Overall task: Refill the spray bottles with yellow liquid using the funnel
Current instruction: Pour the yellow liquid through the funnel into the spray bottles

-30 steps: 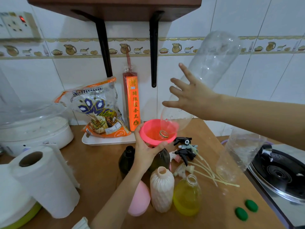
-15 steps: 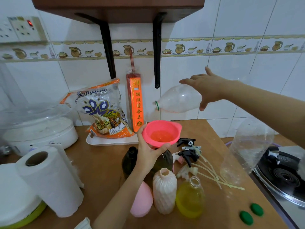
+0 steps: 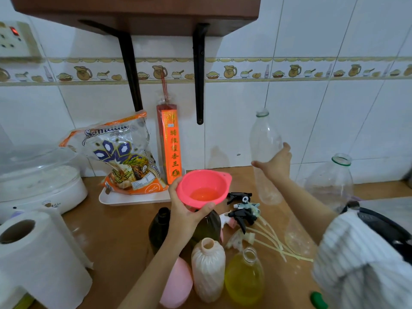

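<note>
Steadying the funnel in the left hand while the right hand grips the empty bottle, risking a spill of the liquid from any tilt.

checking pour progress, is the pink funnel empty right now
No, liquid pools in the bottom of the pink funnel, which the left hand holds.

A: Where is the head view looking from?
B: Above the wooden counter, facing forward and down toward the tiled wall.
A: How near?
B: Close; both forearms reach in from the bottom edge. It is the only view.
</note>
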